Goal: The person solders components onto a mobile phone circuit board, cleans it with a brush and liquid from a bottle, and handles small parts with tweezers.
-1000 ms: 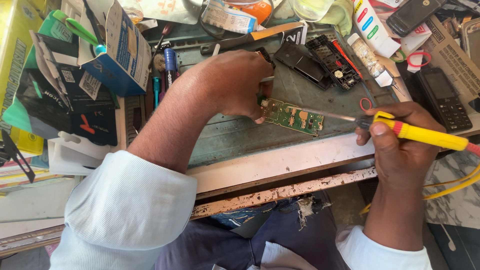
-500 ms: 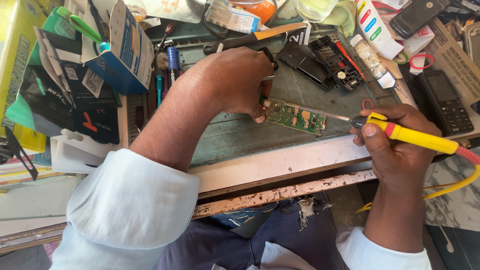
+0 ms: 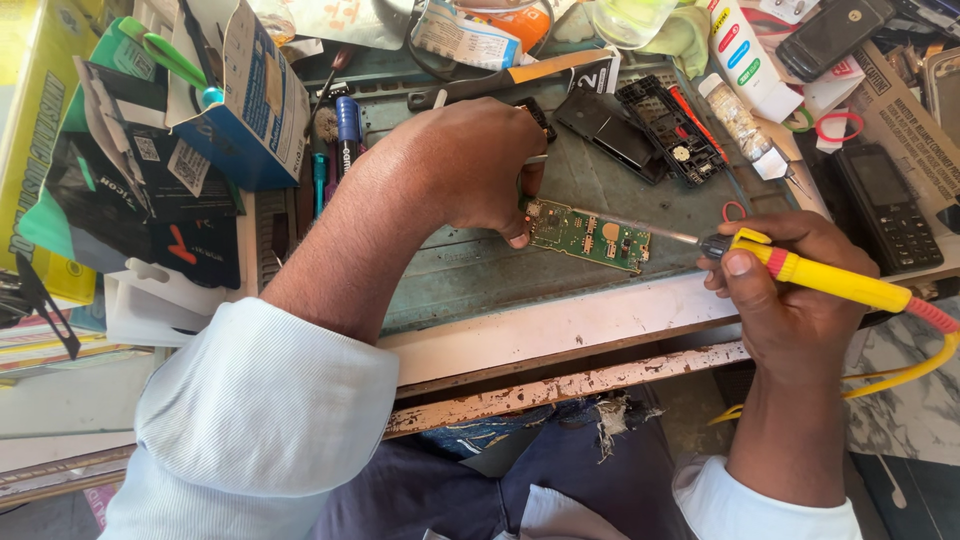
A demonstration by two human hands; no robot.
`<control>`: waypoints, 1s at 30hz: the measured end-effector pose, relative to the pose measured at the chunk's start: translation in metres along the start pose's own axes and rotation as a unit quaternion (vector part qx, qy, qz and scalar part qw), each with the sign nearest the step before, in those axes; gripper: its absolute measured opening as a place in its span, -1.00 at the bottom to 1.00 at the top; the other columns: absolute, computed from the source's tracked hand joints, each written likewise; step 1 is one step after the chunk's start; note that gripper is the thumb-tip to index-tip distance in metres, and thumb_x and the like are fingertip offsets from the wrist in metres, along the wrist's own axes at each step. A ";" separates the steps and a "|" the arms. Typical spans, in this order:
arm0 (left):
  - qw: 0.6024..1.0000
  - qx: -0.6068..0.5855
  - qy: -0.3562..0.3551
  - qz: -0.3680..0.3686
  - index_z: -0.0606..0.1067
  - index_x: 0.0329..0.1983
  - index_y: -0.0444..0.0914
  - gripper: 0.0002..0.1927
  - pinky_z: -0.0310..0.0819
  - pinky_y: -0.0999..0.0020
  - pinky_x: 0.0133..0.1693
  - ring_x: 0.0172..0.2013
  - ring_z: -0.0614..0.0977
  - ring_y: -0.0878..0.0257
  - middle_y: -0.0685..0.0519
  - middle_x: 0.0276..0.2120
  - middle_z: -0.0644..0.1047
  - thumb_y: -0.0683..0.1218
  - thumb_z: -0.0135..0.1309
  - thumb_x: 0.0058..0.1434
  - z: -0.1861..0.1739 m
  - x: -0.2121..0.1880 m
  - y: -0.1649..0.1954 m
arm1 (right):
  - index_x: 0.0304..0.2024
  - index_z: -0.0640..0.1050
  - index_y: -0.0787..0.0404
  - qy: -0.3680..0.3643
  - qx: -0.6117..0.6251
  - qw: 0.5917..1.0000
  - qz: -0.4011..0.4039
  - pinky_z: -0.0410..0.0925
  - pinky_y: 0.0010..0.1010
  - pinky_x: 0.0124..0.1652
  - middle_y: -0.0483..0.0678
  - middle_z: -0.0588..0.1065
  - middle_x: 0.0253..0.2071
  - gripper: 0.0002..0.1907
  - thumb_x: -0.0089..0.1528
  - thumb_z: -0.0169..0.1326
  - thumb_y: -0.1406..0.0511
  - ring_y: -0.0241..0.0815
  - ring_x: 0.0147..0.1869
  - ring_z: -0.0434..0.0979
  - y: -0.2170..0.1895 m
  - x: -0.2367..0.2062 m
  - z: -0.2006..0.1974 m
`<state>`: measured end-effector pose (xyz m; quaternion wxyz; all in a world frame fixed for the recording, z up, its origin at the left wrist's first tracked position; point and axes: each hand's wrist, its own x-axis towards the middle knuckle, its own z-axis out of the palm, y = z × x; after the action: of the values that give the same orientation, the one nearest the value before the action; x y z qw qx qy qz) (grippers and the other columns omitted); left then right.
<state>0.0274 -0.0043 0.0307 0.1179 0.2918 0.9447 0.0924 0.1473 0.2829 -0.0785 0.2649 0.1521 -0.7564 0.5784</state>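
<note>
Green circuit board (image 3: 588, 235) flat on teal mat (image 3: 470, 270), centre. Left hand (image 3: 470, 165) at board's 10 o'clock, thumb pressing edge (steadies it), fingers curled. Right hand (image 3: 790, 290) at 3 o'clock, pen-gripping yellow soldering iron (image 3: 800, 270), tip over board.

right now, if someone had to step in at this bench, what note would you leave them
Left hand: pins the green circuit board to the grey-green work mat, fingertips on its left end, with a thin tool in its grip.
Right hand: grips the yellow soldering iron; its tip rests over the board's left part.
Nearby: open black phone shell behind the board, black keypad phone to the right.
Done: phone opened, board out.
Left: whether the joint is finished cannot be told; the shell is not yet reassembled.
</note>
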 end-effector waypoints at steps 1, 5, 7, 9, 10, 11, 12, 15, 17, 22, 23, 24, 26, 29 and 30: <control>1.000 0.001 0.002 0.003 0.63 -0.28 -0.10 -0.57 0.54 0.11 -0.08 -0.03 0.64 0.15 0.12 -0.20 0.63 0.09 0.53 -0.18 0.000 0.000 0.000 | -0.04 0.53 0.43 -0.003 -0.003 1.000 -0.002 0.47 -0.58 -0.25 -0.01 0.55 -0.31 -0.66 0.44 0.28 0.23 -0.35 -0.36 0.56 0.000 0.000 -0.001; 1.000 -0.002 0.004 0.008 0.63 -0.28 -0.10 -0.58 0.54 0.11 -0.08 -0.03 0.64 0.14 0.11 -0.20 0.63 0.09 0.53 -0.18 0.000 0.000 -0.001 | -0.04 0.54 0.44 -0.010 -0.008 1.000 0.001 0.47 -0.58 -0.27 -0.01 0.54 -0.35 -0.66 0.43 0.27 0.23 -0.36 -0.38 0.55 0.000 0.000 -0.002; 1.000 0.001 0.001 0.005 0.63 -0.28 -0.09 -0.58 0.54 0.10 -0.08 -0.02 0.63 0.15 0.12 -0.20 0.63 0.09 0.52 -0.18 0.000 0.000 0.000 | -0.04 0.54 0.44 -0.005 0.001 1.000 0.002 0.47 -0.58 -0.27 -0.01 0.54 -0.35 -0.66 0.44 0.28 0.23 -0.36 -0.38 0.54 0.000 0.000 -0.002; 1.000 0.001 -0.002 0.001 0.63 -0.28 -0.09 -0.58 0.54 0.10 -0.08 -0.02 0.63 0.16 0.13 -0.20 0.63 0.09 0.52 -0.18 -0.001 0.000 0.000 | -0.03 0.54 0.44 0.009 0.011 1.000 0.005 0.46 -0.58 -0.27 -0.01 0.54 -0.34 -0.65 0.44 0.28 0.23 -0.35 -0.37 0.55 -0.001 -0.001 -0.002; 1.000 0.000 -0.004 -0.001 0.63 -0.28 -0.09 -0.58 0.55 0.10 -0.08 -0.02 0.63 0.16 0.13 -0.20 0.63 0.09 0.52 -0.18 -0.001 -0.001 0.000 | -0.03 0.54 0.44 0.019 0.015 1.000 0.008 0.45 -0.58 -0.28 -0.01 0.54 -0.33 -0.65 0.44 0.28 0.23 -0.35 -0.36 0.55 -0.001 -0.002 -0.001; 1.000 -0.001 -0.006 -0.004 0.63 -0.28 -0.08 -0.58 0.55 0.10 -0.08 -0.02 0.63 0.16 0.13 -0.19 0.62 0.09 0.52 -0.18 -0.002 -0.001 0.000 | -0.03 0.54 0.44 0.025 0.016 1.000 0.009 0.45 -0.58 -0.28 -0.01 0.53 -0.32 -0.65 0.44 0.28 0.22 -0.34 -0.36 0.56 -0.001 -0.002 -0.001; 1.000 -0.001 -0.005 -0.003 0.63 -0.27 -0.08 -0.58 0.55 0.10 -0.09 -0.02 0.63 0.16 0.13 -0.19 0.62 0.09 0.52 -0.18 -0.002 -0.001 0.000 | -0.03 0.54 0.45 0.031 0.018 0.999 0.010 0.45 -0.58 -0.28 -0.01 0.53 -0.31 -0.65 0.45 0.28 0.22 -0.34 -0.36 0.56 -0.001 -0.002 -0.001; 1.000 0.000 -0.006 -0.004 0.63 -0.27 -0.08 -0.58 0.55 0.10 -0.09 -0.02 0.63 0.17 0.14 -0.19 0.62 0.10 0.52 -0.17 -0.002 -0.002 0.001 | -0.05 0.54 0.45 0.030 0.013 0.999 0.004 0.47 -0.57 -0.27 -0.01 0.53 -0.32 -0.65 0.45 0.28 0.22 -0.34 -0.37 0.55 0.000 -0.002 0.000; 1.000 -0.003 -0.008 -0.008 0.62 -0.26 -0.08 -0.58 0.55 0.11 -0.09 -0.02 0.63 0.18 0.15 -0.19 0.62 0.10 0.51 -0.17 -0.002 -0.002 0.002 | -0.06 0.53 0.44 0.021 0.008 1.000 -0.002 0.47 -0.56 -0.28 0.00 0.53 -0.34 -0.65 0.45 0.28 0.22 -0.34 -0.39 0.55 0.001 -0.002 0.000; 1.000 0.001 -0.007 -0.003 0.63 -0.26 -0.08 -0.59 0.55 0.11 -0.09 -0.03 0.63 0.17 0.13 -0.20 0.63 0.09 0.51 -0.16 -0.002 -0.002 0.002 | -0.06 0.54 0.45 0.006 0.003 1.000 -0.003 0.49 -0.55 -0.27 0.00 0.52 -0.36 -0.65 0.46 0.27 0.23 -0.33 -0.40 0.54 0.002 -0.002 -0.002; 1.000 0.002 -0.008 -0.003 0.63 -0.26 -0.08 -0.59 0.56 0.12 -0.09 -0.04 0.64 0.17 0.13 -0.20 0.63 0.09 0.50 -0.15 -0.002 -0.002 0.002 | -0.06 0.54 0.45 0.006 0.007 1.000 -0.004 0.48 -0.55 -0.27 0.00 0.53 -0.36 -0.65 0.46 0.28 0.23 -0.33 -0.39 0.54 0.002 -0.002 -0.002; 1.000 0.002 -0.006 -0.003 0.63 -0.26 -0.08 -0.59 0.56 0.12 -0.10 -0.04 0.64 0.17 0.13 -0.20 0.63 0.09 0.51 -0.15 -0.002 -0.003 0.002 | -0.05 0.54 0.46 0.005 0.010 1.000 -0.006 0.48 -0.55 -0.27 0.00 0.53 -0.35 -0.65 0.46 0.28 0.23 -0.33 -0.39 0.54 0.002 -0.002 -0.002; 1.000 0.001 0.000 -0.004 0.63 -0.25 -0.08 -0.58 0.56 0.11 -0.10 -0.05 0.64 0.16 0.13 -0.20 0.63 0.09 0.51 -0.16 -0.002 -0.003 0.002 | -0.04 0.54 0.46 0.009 0.020 1.000 -0.003 0.46 -0.56 -0.28 0.01 0.53 -0.34 -0.65 0.46 0.28 0.23 -0.33 -0.39 0.54 0.002 -0.003 -0.002; 1.000 -0.002 -0.002 -0.007 0.63 -0.26 -0.08 -0.58 0.56 0.11 -0.10 -0.05 0.64 0.17 0.13 -0.20 0.63 0.09 0.51 -0.16 -0.002 -0.003 0.003 | -0.02 0.53 0.46 0.017 0.028 0.999 0.004 0.44 -0.58 -0.29 0.03 0.55 -0.33 -0.65 0.47 0.28 0.23 -0.33 -0.38 0.54 0.002 -0.004 -0.002; 1.000 -0.002 -0.004 -0.008 0.63 -0.25 -0.08 -0.58 0.56 0.11 -0.10 -0.05 0.65 0.17 0.13 -0.20 0.63 0.09 0.51 -0.15 -0.002 -0.004 0.003 | -0.02 0.53 0.46 0.020 0.030 0.999 0.006 0.44 -0.59 -0.30 0.03 0.55 -0.33 -0.65 0.47 0.28 0.23 -0.33 -0.38 0.54 0.001 -0.004 -0.002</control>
<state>0.0311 -0.0043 0.0341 0.1234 0.2841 0.9464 0.0921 0.1503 0.2849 -0.0815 0.2717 0.1437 -0.7344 0.6052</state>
